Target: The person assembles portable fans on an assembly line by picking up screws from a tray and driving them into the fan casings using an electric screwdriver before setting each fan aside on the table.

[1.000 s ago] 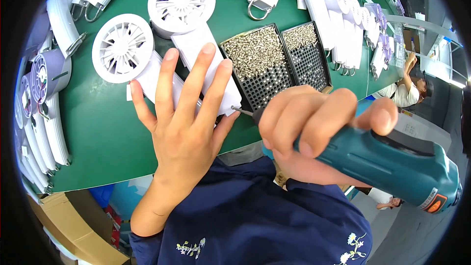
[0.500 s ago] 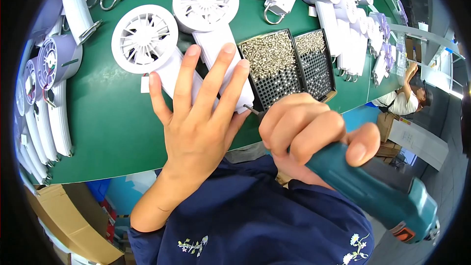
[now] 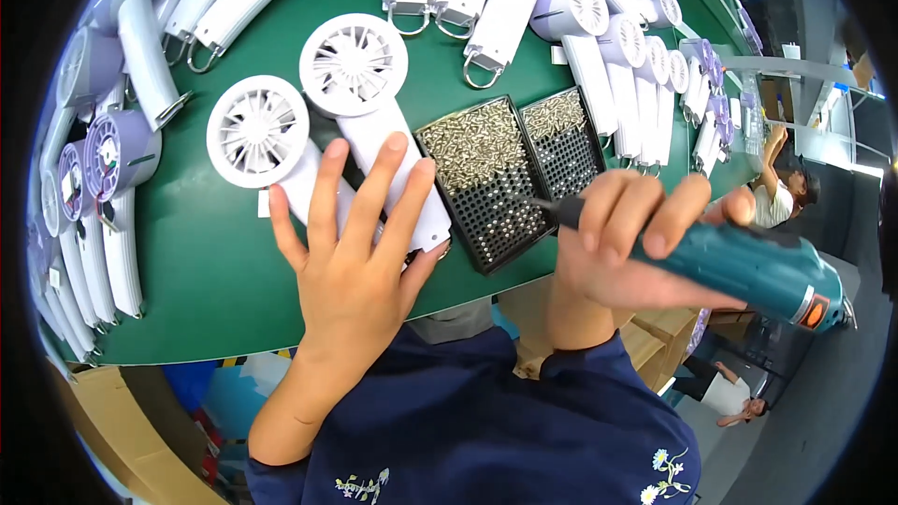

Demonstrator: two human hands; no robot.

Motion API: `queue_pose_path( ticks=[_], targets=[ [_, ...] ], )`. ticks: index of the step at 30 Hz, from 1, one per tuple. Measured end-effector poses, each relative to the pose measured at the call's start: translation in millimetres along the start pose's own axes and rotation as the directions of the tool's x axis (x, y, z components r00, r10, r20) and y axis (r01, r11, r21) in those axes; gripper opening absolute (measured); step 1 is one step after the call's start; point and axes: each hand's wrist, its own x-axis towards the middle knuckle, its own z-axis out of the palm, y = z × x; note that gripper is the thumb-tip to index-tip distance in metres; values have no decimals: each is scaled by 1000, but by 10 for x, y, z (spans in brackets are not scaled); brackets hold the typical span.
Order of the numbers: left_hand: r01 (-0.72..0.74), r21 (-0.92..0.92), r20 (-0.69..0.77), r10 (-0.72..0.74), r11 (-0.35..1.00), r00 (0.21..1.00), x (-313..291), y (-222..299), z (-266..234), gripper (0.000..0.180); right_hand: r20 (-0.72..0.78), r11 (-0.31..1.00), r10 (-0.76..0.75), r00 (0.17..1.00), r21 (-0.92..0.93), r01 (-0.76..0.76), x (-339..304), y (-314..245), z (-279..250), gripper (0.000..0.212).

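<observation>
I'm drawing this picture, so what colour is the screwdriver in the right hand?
The screwdriver is mostly dark teal, as the head view shows.

bright; strip light [image 3: 867, 170] glaring far right; edges fisheye-bent; corners black

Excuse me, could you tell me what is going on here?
A person's left hand lies spread across two white handheld fans on a green table. The right hand grips a teal power screwdriver, its bit over the left-hand black tray of small screws. Whether the bit touches one is hard to tell.
</observation>
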Motion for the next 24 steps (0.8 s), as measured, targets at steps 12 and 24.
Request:
queue_pose_path(
  ticks=[12, 24],
  targets=[
    [-6, 60, 20, 5, 998, 1000, 49, 27, -13, 73, 90, 987, 93, 992, -143, -80, 33, 160, -303, 81],
    [-32, 56, 27, 31, 998, 999, 10, -10, -56, 75, -30, 998, 29, 999, 54, -28, -24, 240, -260, 98]
  ],
)
